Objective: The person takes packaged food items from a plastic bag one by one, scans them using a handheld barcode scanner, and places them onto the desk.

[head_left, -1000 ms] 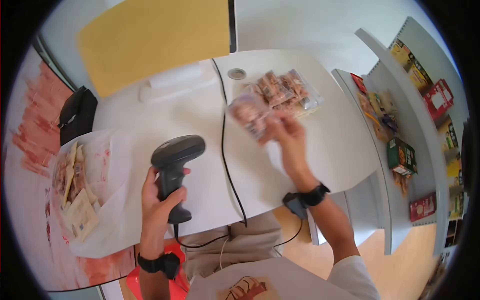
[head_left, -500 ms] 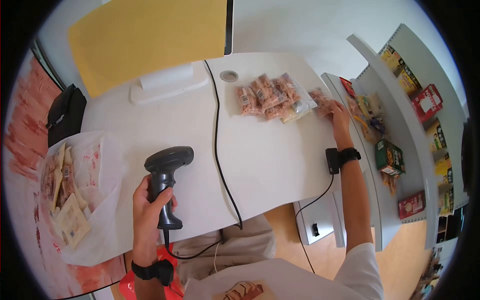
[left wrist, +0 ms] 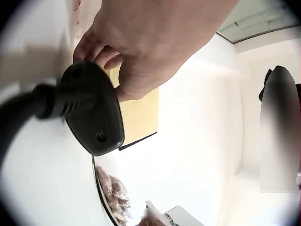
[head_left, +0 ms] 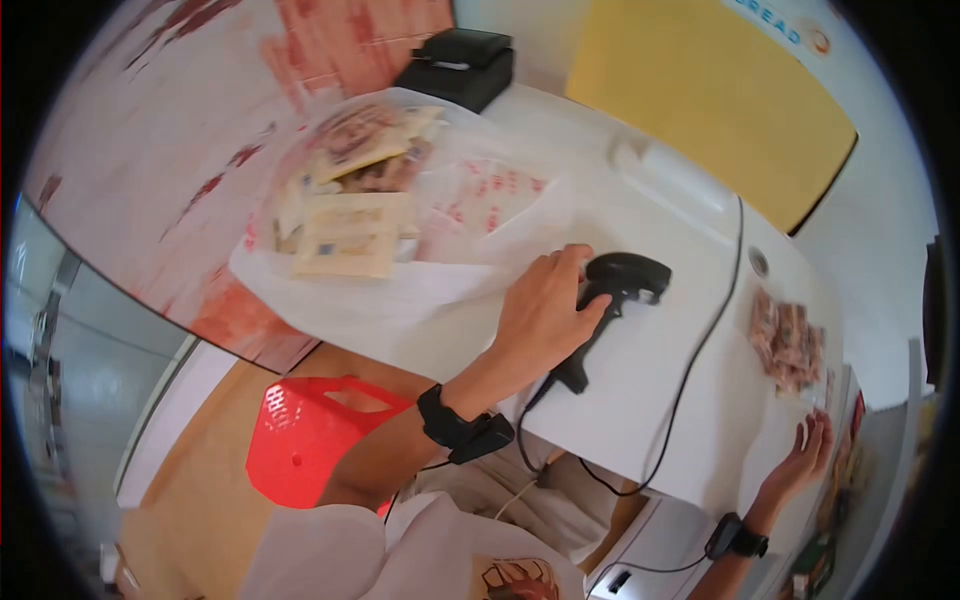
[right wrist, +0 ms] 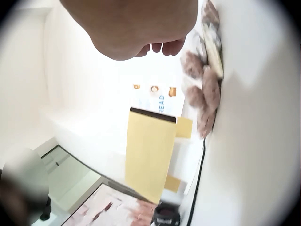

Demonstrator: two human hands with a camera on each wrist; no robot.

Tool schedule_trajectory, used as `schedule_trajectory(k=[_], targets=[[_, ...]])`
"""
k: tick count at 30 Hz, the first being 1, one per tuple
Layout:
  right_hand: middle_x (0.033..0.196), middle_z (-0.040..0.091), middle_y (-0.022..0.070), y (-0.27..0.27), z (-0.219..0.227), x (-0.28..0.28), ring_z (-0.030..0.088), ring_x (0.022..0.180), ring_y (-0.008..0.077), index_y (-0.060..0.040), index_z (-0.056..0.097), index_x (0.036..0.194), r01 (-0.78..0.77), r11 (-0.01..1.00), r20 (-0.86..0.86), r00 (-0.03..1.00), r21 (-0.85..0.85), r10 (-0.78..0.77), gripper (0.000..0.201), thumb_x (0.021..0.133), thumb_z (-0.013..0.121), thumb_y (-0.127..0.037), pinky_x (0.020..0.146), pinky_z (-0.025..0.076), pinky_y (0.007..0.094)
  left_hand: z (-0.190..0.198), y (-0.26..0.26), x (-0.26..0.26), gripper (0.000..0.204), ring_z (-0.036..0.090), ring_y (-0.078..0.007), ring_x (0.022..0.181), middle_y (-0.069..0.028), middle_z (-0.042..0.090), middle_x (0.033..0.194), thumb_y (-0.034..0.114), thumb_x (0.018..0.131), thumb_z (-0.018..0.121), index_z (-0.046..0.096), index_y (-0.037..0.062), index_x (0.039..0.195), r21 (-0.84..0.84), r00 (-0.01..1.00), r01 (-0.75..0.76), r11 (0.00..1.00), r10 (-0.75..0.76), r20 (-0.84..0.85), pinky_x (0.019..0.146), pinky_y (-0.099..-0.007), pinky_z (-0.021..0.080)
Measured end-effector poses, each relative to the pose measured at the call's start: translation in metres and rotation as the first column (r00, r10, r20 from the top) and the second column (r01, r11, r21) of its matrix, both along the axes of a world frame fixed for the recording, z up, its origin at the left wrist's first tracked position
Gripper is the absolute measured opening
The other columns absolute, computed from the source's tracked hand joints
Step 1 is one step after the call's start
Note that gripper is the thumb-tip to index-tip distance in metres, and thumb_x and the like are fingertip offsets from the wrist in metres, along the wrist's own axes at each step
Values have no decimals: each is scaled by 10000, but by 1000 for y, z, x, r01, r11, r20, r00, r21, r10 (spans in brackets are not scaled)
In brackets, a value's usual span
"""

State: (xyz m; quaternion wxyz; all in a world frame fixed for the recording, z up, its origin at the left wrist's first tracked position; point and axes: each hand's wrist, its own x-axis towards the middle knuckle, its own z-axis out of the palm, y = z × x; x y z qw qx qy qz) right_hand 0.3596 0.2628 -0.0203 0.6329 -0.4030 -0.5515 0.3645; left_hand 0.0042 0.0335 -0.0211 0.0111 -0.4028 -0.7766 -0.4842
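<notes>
A black handheld scanner [head_left: 625, 275] is tilted over the white table, its handle between the thumb and fingers of my left hand [head_left: 535, 320]. In the left wrist view the butt of the scanner [left wrist: 96, 110] and its cable fill the near side, with the left hand [left wrist: 141, 47] behind. My right hand [head_left: 802, 460] is at the table's right side, fingers loosely bent and holding nothing visible. Just beyond it lie several clear packets [head_left: 785, 340] of pinkish-brown food. The right wrist view shows these packets [right wrist: 207, 92] beside the right hand [right wrist: 141, 28].
A white plastic bag [head_left: 490, 215] holding several packets [head_left: 350, 235] sits at the table's left. Behind are a black box [head_left: 460, 70] and a yellow-covered screen [head_left: 710, 100]. A black cable [head_left: 690, 365] crosses the table. A red bag [head_left: 310, 445] is below; shelves stand right.
The head view has swung left. My right hand held a packet, carried it to the right by the shelf, and now holds none. My left hand still grips the scanner, now more tilted.
</notes>
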Motion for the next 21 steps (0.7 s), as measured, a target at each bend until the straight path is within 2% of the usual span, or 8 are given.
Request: schedule_trajectory(k=[5,7,9,10,12,13,15,21], targets=[[960,617,38,-28,13,-60,560,843,107,-33,594,1098,-344,938,60,936,-48,346,179,974,538,-149,733,447,251,23,-68,-37,129,546,-89,604,-31,626,799,18,847,655,644,68,966,301,949,-231,925,282,-139,522,-224,429],[925,607,35,-28,13,-79,548,808,105,-38,594,1078,-402,915,50,914,-32,404,159,974,539,-145,712,442,247,25,-112,-72,149,561,-117,634,-37,632,825,89,866,658,620,57,1007,191,814,-503,843,536,-223,555,-263,449],[891,597,32,-29,9,-95,536,772,102,-44,594,1058,-448,894,31,893,-12,448,139,974,541,-141,692,437,242,25,-153,-106,265,630,-279,769,-117,650,870,166,825,691,593,39,1036,151,591,-712,686,701,-400,692,-381,500],[881,597,31,-31,5,-102,537,757,102,-47,595,1050,-452,892,7,892,-1,452,133,974,544,-142,683,439,243,25,-166,-112,265,630,-279,769,-117,650,870,166,825,691,593,39,1036,151,582,-717,680,704,-407,692,-381,500],[870,597,31,-33,0,-109,538,741,102,-49,597,1043,-461,887,-19,887,7,461,126,974,546,-143,674,440,243,22,-186,-121,390,643,-312,796,-148,656,862,221,791,735,580,-11,1063,-205,584,-812,547,760,-285,721,-400,499],[864,596,30,-33,-1,-109,536,732,103,-50,596,1041,-472,882,-1,882,-6,472,127,975,546,-147,669,440,242,21,-194,-125,390,643,-312,796,-148,656,862,221,791,735,580,-11,1063,-205,580,-814,543,762,-287,721,-400,499],[858,595,29,-37,-3,-106,534,723,104,-50,596,1040,-470,883,22,882,-25,470,129,976,546,-151,665,440,241,16,-203,-132,494,645,-244,757,-132,664,842,248,751,774,573,-39,1099,-284,766,-604,745,641,52,691,-342,501],[858,594,29,-40,-1,-99,536,718,101,-44,595,1034,-413,910,17,910,-38,414,127,976,540,-142,664,442,243,21,-197,-146,401,577,-83,677,-52,676,836,174,775,759,573,-15,1076,-126,859,-405,906,424,288,591,-222,446]])
